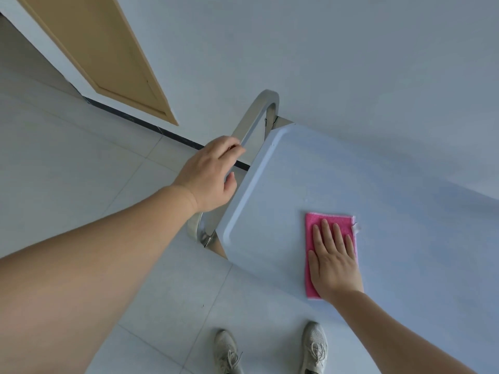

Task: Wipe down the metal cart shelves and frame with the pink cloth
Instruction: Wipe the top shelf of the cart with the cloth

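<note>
The metal cart's top shelf is a flat, pale, rimmed surface running from the centre to the right edge. Its curved steel handle arches over the shelf's left end. My left hand grips that handle, fingers curled round the bar. A folded pink cloth with a small white tag lies flat on the shelf near its front edge. My right hand presses on the cloth with straight, spread fingers and covers most of it.
The cart stands against a white wall. A tan door with a white frame is at the upper left, above a dark baseboard strip. Pale floor tiles spread left and front. My shoes stand just before the cart.
</note>
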